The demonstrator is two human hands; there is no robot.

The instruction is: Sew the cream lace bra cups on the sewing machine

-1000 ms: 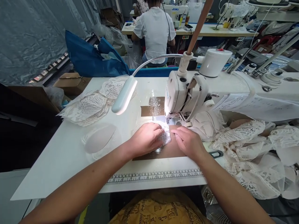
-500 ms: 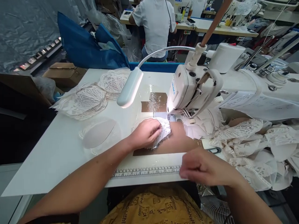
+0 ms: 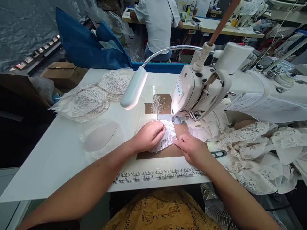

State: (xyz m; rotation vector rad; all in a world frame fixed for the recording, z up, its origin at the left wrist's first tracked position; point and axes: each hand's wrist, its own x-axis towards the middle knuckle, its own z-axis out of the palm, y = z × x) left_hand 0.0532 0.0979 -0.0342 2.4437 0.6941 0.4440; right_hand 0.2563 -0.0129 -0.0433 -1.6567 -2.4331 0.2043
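The lace piece [image 3: 169,131] was white, with an openwork ground and a band of small holes along its curved near edge; its far part shone brightest beneath the lamp [image 3: 134,89]. Its left portion was hidden by the left hand, so its full outline could not be told. It lay flat on the worktop [image 3: 55,169], partly over a brown patch [image 3: 157,155], its far right corner close to the presser foot [image 3: 173,120] of the sewing machine [image 3: 185,91]; whether that corner passed underneath could not be told.

The left hand [image 3: 150,135] rested on the piece from the left, fingers curled and thumb drawn in against them; whether cloth was pinched between them was not discernible. The right hand [image 3: 193,147] met the near right edge with its leading fingertips, the other fingers folded; here too a pinch could not be confirmed. The exposed lace thus lay between the two hands.

A pale oval pad [image 3: 99,137] lay to the left, lace stacks [image 3: 86,102] farther off, and a heap of lace pieces [image 3: 259,156] to the right.
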